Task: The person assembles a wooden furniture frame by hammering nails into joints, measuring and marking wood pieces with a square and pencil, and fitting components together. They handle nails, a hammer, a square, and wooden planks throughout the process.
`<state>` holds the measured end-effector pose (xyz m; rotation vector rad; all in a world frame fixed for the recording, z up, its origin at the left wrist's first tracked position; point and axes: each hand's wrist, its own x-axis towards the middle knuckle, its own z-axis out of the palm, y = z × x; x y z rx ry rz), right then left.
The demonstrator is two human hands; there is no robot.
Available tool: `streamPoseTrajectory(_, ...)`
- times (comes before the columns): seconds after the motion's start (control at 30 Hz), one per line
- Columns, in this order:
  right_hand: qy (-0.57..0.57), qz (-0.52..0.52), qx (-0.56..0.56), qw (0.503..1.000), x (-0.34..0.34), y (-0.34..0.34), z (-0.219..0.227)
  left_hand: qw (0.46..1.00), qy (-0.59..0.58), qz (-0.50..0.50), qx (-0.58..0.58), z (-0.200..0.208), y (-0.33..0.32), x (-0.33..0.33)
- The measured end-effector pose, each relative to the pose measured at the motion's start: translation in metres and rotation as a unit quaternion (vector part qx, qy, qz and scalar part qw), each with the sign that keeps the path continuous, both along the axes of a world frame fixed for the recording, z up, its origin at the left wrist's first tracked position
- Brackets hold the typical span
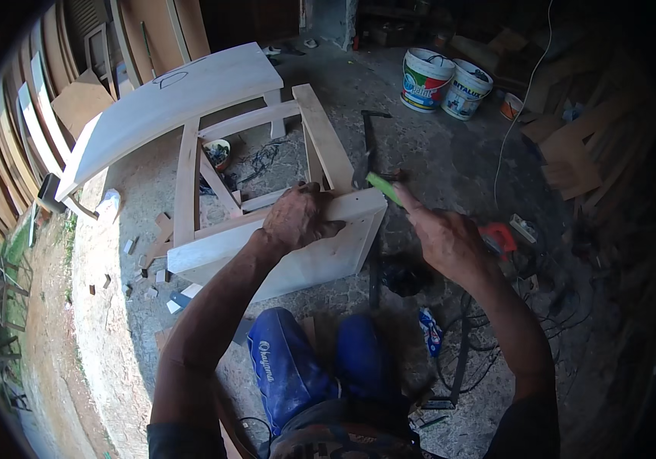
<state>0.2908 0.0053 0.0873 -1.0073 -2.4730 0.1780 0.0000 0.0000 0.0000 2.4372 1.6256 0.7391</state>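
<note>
Left hand [300,216]: clamped on frame [336,252] | Right hand [447,239]: clamped on green tool [382,187], 2 o'clock | Risk: slack left grip could tip frame

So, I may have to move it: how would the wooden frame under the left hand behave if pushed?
The wooden frame would probably stay stiff, since its boards look fastened together. It may feel light for its size, given the open gaps between its rails. The rough-looking floor could make it drag.

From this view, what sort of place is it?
Likely a woodworking shop: a pale wooden frame under the left hand, boards leaning at upper left, two buckets on a rough floor.
</note>
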Motion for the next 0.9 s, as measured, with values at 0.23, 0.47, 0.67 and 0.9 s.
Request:
streamPoseTrajectory(0.23, 0.030, -0.025, -0.026, 0.999, -0.017, -0.015, 0.016, 0.996, -0.041, 0.033, 0.078, 0.011, -0.013, 0.001)
streamPoseTrajectory(0.47, 0.299, 0.066, -0.135, 0.942, -0.065, -0.083, -0.069, 0.752, -0.634, 0.071, -0.166, -0.015, -0.108, 0.082)
streamPoseTrajectory(0.67, 0.236, 0.116, -0.159, 0.952, -0.081, -0.104, -0.096, 0.758, -0.615, 0.116, -0.185, -0.033, -0.145, 0.074)
streamPoseTrajectory(0.9, 0.195, 0.142, -0.152, 0.958, -0.093, -0.122, -0.094, 0.640, -0.721, 0.162, -0.212, -0.003, -0.166, 0.072)
